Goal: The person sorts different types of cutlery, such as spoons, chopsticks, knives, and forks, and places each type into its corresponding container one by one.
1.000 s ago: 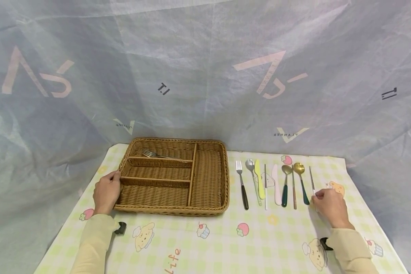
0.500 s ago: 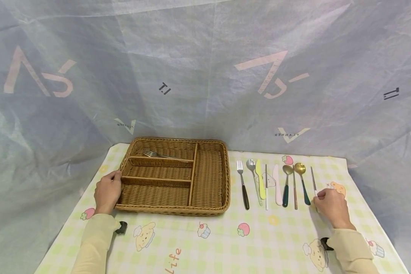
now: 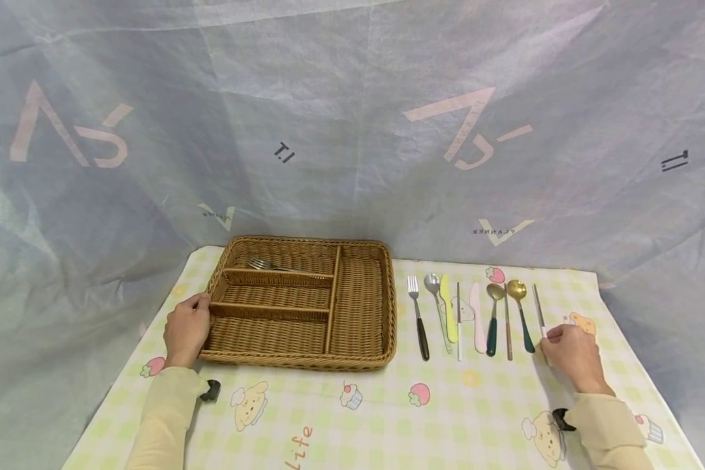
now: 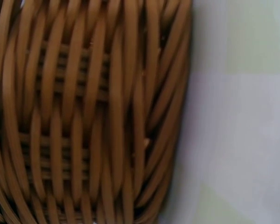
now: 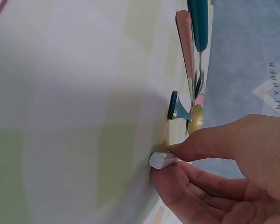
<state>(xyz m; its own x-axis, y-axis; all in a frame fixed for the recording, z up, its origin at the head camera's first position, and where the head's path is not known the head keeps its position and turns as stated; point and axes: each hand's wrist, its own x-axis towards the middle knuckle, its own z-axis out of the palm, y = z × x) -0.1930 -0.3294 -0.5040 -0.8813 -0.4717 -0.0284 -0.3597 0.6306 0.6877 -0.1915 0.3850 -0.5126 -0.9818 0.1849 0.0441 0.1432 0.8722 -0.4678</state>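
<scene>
At the left, my left hand (image 3: 187, 329) grips the left rim of a brown wicker basket (image 3: 362, 356) divided into compartments. In the left wrist view, the basket's woven wall (image 4: 74, 116) fills the left side and my fingers do not show. My right hand (image 3: 574, 358), at the right end of a row of cutlery, pinches a chopstick (image 3: 538, 305) with a white handle and a thin silver end. In the right wrist view, thumb and forefinger hold the chopstick's blunt white end (image 5: 157, 160) close to the cloth. A gold spoon (image 3: 518, 290) with a green handle lies just left of it.
A fork (image 3: 261, 264) lies in the basket's back left compartment. Left of my right hand lie a black-handled fork (image 3: 421, 333), a silver spoon (image 3: 432, 282), a yellow knife (image 3: 448, 313), a pink knife (image 3: 477, 320), another white chopstick (image 3: 459, 333) and a green-handled spoon (image 3: 492, 333).
</scene>
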